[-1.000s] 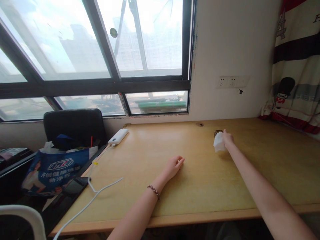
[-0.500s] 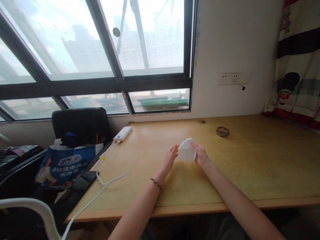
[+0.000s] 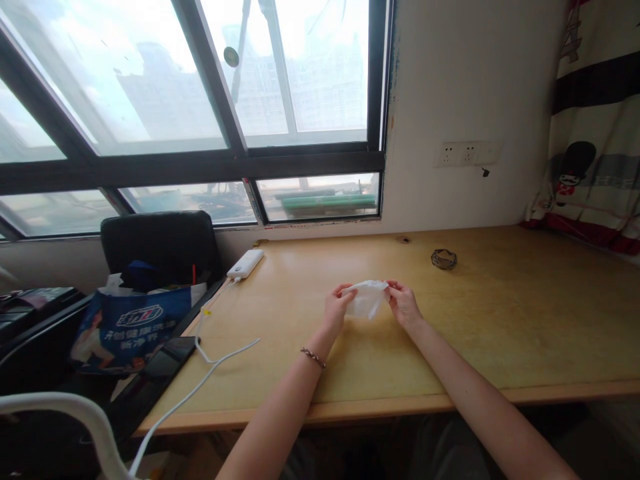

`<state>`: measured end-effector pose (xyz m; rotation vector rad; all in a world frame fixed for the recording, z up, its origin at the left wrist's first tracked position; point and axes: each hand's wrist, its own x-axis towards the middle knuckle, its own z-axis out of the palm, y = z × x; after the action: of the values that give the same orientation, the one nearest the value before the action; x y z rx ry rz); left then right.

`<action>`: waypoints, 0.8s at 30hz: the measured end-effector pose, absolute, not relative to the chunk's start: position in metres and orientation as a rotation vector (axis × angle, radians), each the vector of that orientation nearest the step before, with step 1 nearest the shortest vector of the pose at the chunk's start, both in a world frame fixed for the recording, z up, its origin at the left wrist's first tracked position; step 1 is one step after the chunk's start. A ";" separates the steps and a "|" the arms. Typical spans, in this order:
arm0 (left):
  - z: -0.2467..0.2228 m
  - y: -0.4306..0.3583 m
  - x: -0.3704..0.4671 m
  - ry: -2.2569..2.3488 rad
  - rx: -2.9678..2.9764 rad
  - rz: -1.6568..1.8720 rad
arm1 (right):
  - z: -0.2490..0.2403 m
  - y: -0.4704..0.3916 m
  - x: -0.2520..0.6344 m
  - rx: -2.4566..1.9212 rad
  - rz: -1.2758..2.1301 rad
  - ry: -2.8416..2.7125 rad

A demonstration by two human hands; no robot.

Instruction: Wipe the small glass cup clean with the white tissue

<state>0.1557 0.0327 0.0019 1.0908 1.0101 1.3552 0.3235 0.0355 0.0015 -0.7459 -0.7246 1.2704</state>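
Observation:
A thin white tissue (image 3: 367, 300) is stretched between my two hands above the wooden desk (image 3: 280, 373). My left hand (image 3: 339, 308) pinches its left edge between thumb and fingers, a bracelet around that wrist. On the other side, my right hand (image 3: 404, 303) grips the upper right corner. The tissue's lower edge hangs loose and looks creased.
A dark coiled band (image 3: 444, 259) lies on the desk to the right. At the left edge rests a white power bank (image 3: 245, 265) with a white cable (image 3: 215, 365). A blue bag (image 3: 135, 330) sits on a black chair (image 3: 160, 247) beside the desk.
My left hand has taken hold of the tissue's left edge. The tissue, upright and squarer before, is now pulled wider and lower between both hands.

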 end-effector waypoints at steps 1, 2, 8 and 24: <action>0.003 0.032 0.156 0.993 1.095 1.356 | 0.002 0.036 0.324 -0.756 1.245 -0.756; 0.004 0.032 0.156 0.963 1.101 1.351 | 0.002 0.036 0.325 -0.768 1.216 -0.799; 0.014 0.025 0.161 0.840 1.111 1.284 | 0.007 0.034 0.325 -0.794 1.049 -1.070; 0.029 0.014 0.165 0.601 1.228 1.235 | 0.009 0.025 0.317 -0.859 1.334 -0.972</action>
<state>0.1650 0.0141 0.0286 1.2276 0.6011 1.2346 0.3168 0.0249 0.0091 -0.8593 -0.9716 1.3343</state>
